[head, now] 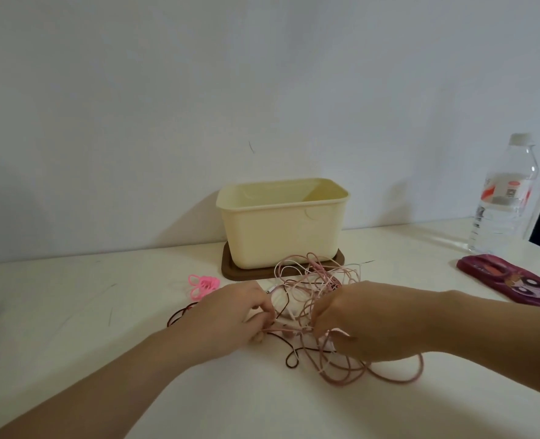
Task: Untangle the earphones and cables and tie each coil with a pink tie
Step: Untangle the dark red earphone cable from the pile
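1. Earphones and cables: one pink, white and dark tangle on the table, near centre, just in front of the cream box.
2. Hands: my left hand pinches thin pink strands at the tangle's left side. My right hand is curled round a bunch of strands on the right. A short stretch runs taut between them.
3. Step, as I judge it: early untangling. No coil made, nothing tied.
4. Next: pick one lead, e.g. the dark cable, and feed its end back through the loops. Pulling hard would likely tighten knots.
5. Pink ties lie in a heap left of the tangle, untouched, near my left hand.
6. Writing: bottle, far right, has a red-white label with a QR-like square; text too small to read. Pink case shows a cartoon face, no legible words.
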### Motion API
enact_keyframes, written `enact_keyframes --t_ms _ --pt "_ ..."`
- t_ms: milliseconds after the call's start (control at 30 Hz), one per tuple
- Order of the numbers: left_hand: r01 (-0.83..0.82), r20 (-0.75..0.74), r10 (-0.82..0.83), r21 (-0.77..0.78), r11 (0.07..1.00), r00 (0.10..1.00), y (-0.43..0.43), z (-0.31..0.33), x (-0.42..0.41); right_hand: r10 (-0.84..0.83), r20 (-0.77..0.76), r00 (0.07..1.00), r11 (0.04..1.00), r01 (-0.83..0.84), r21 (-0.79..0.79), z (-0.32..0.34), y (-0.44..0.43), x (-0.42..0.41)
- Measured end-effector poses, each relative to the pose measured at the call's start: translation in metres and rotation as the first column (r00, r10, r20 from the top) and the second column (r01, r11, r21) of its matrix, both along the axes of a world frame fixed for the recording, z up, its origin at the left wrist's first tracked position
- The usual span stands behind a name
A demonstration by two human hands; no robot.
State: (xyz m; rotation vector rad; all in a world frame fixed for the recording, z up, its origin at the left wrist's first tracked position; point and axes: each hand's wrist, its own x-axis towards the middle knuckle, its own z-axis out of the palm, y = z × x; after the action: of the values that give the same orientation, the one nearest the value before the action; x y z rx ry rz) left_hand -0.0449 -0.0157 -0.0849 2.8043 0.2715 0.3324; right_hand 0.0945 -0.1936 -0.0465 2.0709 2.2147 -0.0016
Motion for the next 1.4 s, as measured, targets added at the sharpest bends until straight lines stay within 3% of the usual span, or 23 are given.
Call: enact_keyframes --t_ms 67,167,267,333,467,567,633,700,767,833,967,1033,1167,1267,1400 --pt "0.018 0.046 -0.019 0.030 0.999 0.999 -0.003 0.002 0.004 0.000 -0.007 1.000 1.000 0.000 0.026 0.000 0.001 0.001" --pt "0.071 -0.031 -0.070 0.018 0.997 0.997 -0.010 0.003 0.010 0.000 -0.093 0.996 0.998 0.005 0.057 -0.003 0.003 0.001" --pt "0.109 -0.085 -0.101 0.088 0.990 0.991 -0.014 0.000 0.015 -0.087 -0.332 0.939 0.986 0.128 0.103 0.005 0.001 -0.003" --pt "0.079 -0.050 -0.076 0.075 0.994 0.996 -0.011 -0.001 0.015 -0.144 -0.557 0.818 0.961 0.249 0.118 0.014 -0.001 -0.004" --pt "-0.062 0.058 0.082 -0.278 0.959 0.995 -0.002 0.002 0.008 -0.139 -0.810 0.570 0.871 0.460 0.174 0.029 0.002 0.007" --pt "-0.130 0.147 0.250 -0.551 0.824 0.957 0.008 0.009 0.005 -0.087 -0.900 0.428 0.777 0.594 0.207 0.033 0.007 0.022" --pt "-0.120 0.173 0.326 -0.694 0.710 0.929 0.013 0.016 0.005 -0.098 -0.914 0.394 0.737 0.646 0.199 0.033 0.010 0.031" --pt "-0.105 0.183 0.384 -0.779 0.618 0.905 0.017 0.023 0.004 -0.125 -0.906 0.404 0.708 0.676 0.204 0.030 0.013 0.039" --pt "-0.110 0.185 0.418 -0.801 0.589 0.890 0.021 0.026 0.003 -0.163 -0.889 0.427 0.691 0.693 0.206 0.028 0.015 0.044" --pt "-0.130 0.189 0.425 -0.777 0.616 0.885 0.024 0.025 0.002 -0.211 -0.870 0.445 0.702 0.689 0.182 0.025 0.017 0.043" --pt "-0.210 0.194 0.395 -0.600 0.772 0.898 0.025 0.019 0.000 -0.240 -0.635 0.735 0.771 0.541 0.335 0.019 0.017 0.028" --pt "-0.233 0.166 0.352 -0.489 0.841 0.921 0.022 0.015 0.001 -0.195 -0.536 0.821 0.864 0.402 0.302 0.014 0.017 0.013" --pt "-0.206 0.130 0.303 -0.485 0.850 0.944 0.016 0.012 0.003 -0.205 -0.234 0.950 0.967 0.234 0.101 -0.004 0.024 0.000" --pt "-0.205 0.120 0.289 -0.460 0.864 0.950 0.012 0.016 0.001 -0.169 -0.045 0.985 0.979 0.173 0.108 -0.014 0.031 -0.002" --pt "-0.265 0.065 0.307 -0.358 0.895 0.949 0.009 0.018 -0.004 -0.214 -0.241 0.947 0.956 0.254 0.149 -0.004 0.034 0.003"
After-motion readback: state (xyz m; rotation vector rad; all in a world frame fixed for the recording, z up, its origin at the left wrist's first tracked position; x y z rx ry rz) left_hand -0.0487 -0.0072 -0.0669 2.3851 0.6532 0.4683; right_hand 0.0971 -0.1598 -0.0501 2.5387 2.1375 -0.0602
